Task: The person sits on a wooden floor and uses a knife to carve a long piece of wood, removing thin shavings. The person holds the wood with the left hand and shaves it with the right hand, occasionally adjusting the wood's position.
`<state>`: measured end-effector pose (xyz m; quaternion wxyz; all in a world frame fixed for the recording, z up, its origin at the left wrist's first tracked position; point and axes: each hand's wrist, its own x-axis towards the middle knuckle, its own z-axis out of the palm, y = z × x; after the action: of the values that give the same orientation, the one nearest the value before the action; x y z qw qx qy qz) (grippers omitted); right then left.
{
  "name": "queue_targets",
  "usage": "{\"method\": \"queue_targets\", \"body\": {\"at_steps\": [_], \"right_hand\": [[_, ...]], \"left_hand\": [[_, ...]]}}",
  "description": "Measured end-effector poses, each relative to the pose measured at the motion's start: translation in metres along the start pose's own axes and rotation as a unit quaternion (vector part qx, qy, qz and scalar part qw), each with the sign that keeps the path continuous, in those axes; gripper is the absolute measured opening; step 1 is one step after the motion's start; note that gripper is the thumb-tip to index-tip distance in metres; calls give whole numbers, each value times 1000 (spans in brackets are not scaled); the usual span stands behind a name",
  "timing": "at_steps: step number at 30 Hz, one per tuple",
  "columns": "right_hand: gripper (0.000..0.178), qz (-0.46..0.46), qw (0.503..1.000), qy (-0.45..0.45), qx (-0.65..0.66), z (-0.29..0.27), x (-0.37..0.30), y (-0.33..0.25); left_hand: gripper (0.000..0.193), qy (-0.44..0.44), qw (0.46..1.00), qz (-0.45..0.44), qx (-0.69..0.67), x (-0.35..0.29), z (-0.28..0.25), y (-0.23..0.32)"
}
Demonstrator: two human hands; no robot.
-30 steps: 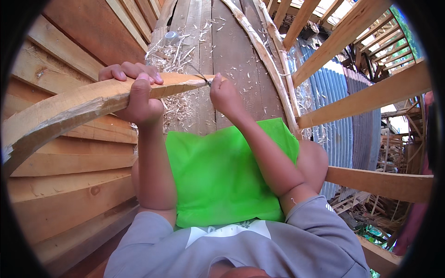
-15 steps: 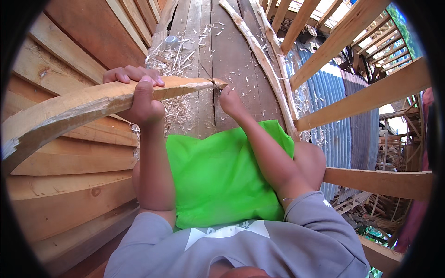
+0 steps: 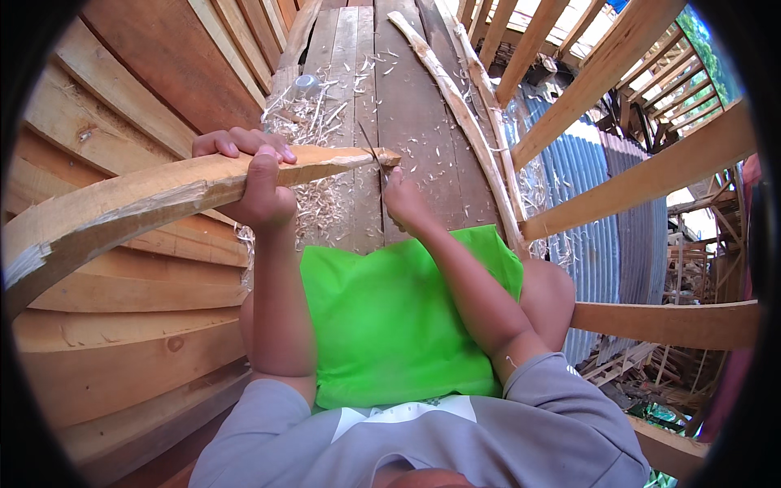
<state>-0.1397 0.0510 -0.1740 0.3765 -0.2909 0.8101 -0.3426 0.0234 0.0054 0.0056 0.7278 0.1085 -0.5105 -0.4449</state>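
Observation:
A long timber piece, pale where it is cut and narrowing to a point, runs from the left rim to the middle. My left hand is wrapped round it partway along, thumb on the near side and fingers over the top. Close to the pointed end, my right hand is closed on a knife. Its thin dark blade crosses the wood just short of the tip, while the handle is mostly hidden in my fist. A bright green cloth covers my lap below both hands.
Curly wood shavings litter the plank floor. A small clear cup lies among them. Stacked boards rise on my left. Peeled poles and a wooden railing stand on my right, with corrugated sheets beyond.
My right hand with the knife has come slightly nearer to me, below the timber's tip. The left hand keeps its hold, and the whole view has shifted a little.

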Motion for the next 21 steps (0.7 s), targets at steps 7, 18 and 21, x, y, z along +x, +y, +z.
{"method": "queue_targets", "body": {"at_steps": [7,18,21], "right_hand": [[66,-122,987,105,-29,-2,39,41],[51,-218,975,15,-35,-10,5,21],[48,-183,981,10,-62,-3,1,13]], "left_hand": [[32,7,1000,-1,11,1,10,1],[32,15,1000,-2,3,1,7,-2],[32,8,1000,1,15,2,1,0]]}}
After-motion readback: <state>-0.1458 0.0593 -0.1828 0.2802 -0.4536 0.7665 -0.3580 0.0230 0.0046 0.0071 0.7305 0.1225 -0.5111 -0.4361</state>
